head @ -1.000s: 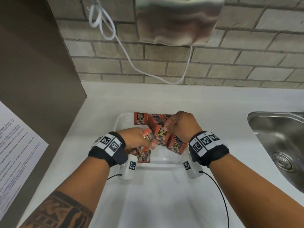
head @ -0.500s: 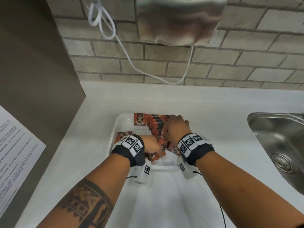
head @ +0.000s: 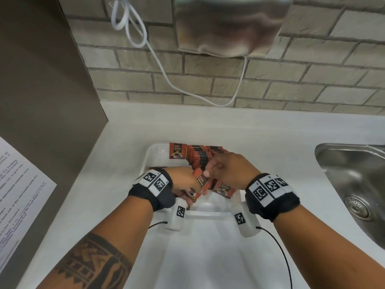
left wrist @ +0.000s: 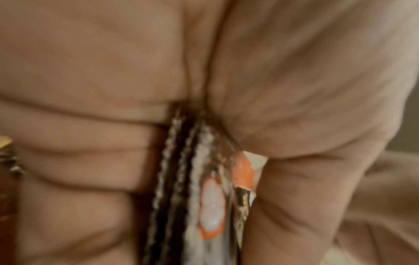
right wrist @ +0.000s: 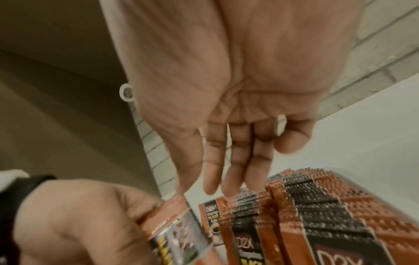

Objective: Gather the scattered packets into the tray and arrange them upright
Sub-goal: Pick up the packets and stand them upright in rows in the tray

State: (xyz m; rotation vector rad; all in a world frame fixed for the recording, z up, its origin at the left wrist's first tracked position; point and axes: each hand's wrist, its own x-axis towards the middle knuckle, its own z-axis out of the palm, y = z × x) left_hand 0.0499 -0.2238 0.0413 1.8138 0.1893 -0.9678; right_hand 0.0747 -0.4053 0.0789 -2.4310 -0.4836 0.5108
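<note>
L hand: the left hand [head: 185, 181] sits over the near-left part of the tray, fingers curled round a small bunch of packets [head: 200, 187]; the L wrist view, blurred, shows their crimped edges [left wrist: 197, 188] squeezed between fingers and thumb. At least 3 edges, exact count can't tell.
R hand: the right hand [head: 227, 171] is just beside the L one, over the tray's middle. In the R wrist view the fingers [right wrist: 235, 161] hang straight-ish and loose, narrow gaps, nothing held; index tip is at the top edge of the held bunch [right wrist: 179, 220]. Whether it truly touches, can't tell.
Tray: white tray [head: 153, 155] on the white counter [head: 260, 140], near the back wall.
Upright row: row of packets [head: 203, 155] standing on edge along the tray's far part, packed close, tops leaning a bit; seen close in the R wrist view [right wrist: 317, 206]. 1 packet [head: 177, 150] at the far-left end faces the camera, print reads D2X BLACK.
Loose packet: another packet [head: 224, 189] lies tilted in the tray under the R wrist.
Wrists: black bands w/ square-code tags on both; white camera pods hang below, thin black cables trailing.
Around: steel sink [head: 354, 184] to the R, well apart from the tray; brick wall w/ metal hand dryer [head: 229, 24] and looped white cord [head: 158, 59]; printed sheet [head: 16, 190] on the brown panel at L.
</note>
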